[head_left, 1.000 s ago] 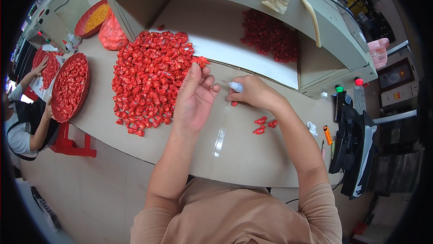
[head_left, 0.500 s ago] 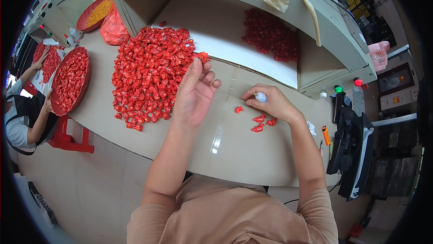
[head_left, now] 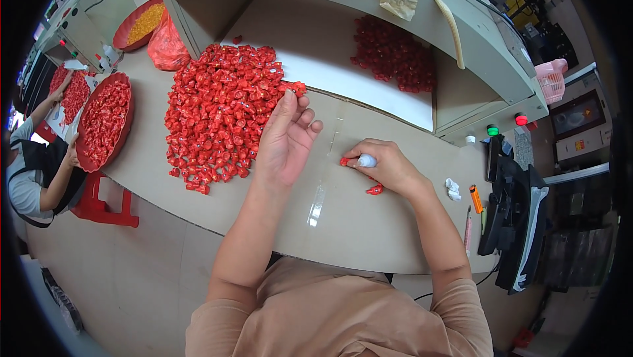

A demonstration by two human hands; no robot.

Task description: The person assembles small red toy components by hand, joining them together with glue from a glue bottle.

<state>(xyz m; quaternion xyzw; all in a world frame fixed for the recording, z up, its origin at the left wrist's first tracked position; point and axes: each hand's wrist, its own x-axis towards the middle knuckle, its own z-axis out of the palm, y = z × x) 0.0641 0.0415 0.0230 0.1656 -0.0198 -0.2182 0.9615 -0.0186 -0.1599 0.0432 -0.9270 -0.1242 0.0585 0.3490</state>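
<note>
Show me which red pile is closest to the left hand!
The big pile right beside the left hand; the shadowy pile inside the cabinet and the far-left pile lie farther away.

The right fingers [head_left: 362, 148] hide part of the pale bottle [head_left: 367, 160].

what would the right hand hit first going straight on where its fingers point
Beyond the small red piece at its fingertips, the right hand would probably meet the left hand, unless that is raised above; depth is unclear.
</note>
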